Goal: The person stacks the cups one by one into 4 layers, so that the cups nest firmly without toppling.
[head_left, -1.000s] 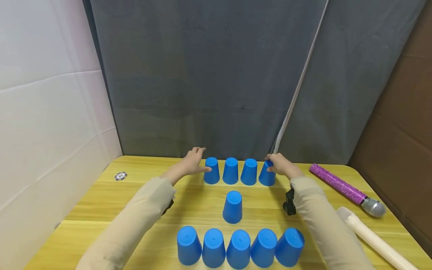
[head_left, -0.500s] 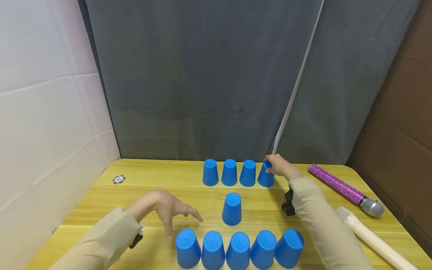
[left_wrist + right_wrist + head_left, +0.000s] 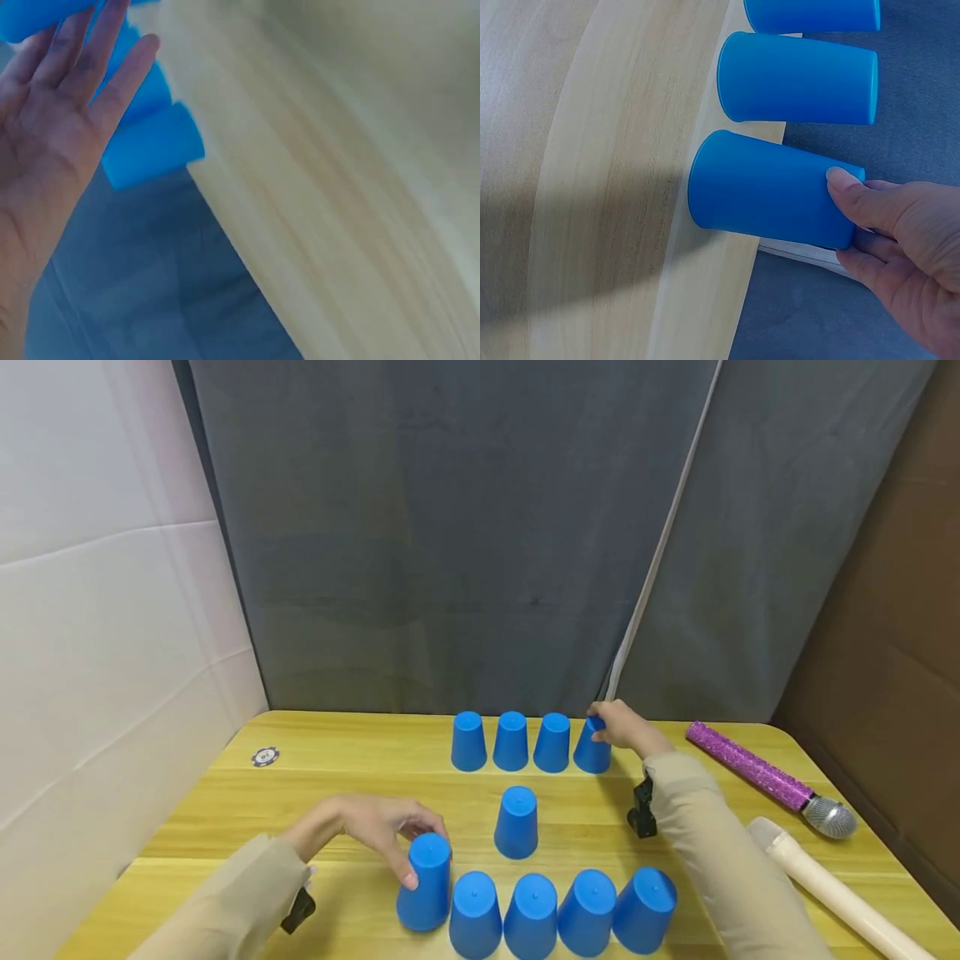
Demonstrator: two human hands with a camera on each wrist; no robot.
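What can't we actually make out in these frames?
- Left wrist view: motion blur smears the cups and left hand, so contact is unreadable there.
- Head view: chip print too small to read.
- Head view: white tube cut off by the bottom edge.
- Head view: right hand hides the far side of the end cup; the wrist view doesn't show it either.

A yellow wooden table (image 3: pixel 315 777) stands against a dark grey curtain (image 3: pixel 450 527). A white panel wall (image 3: pixel 105 610) closes the left side, and brown cardboard (image 3: pixel 900 652) the right.
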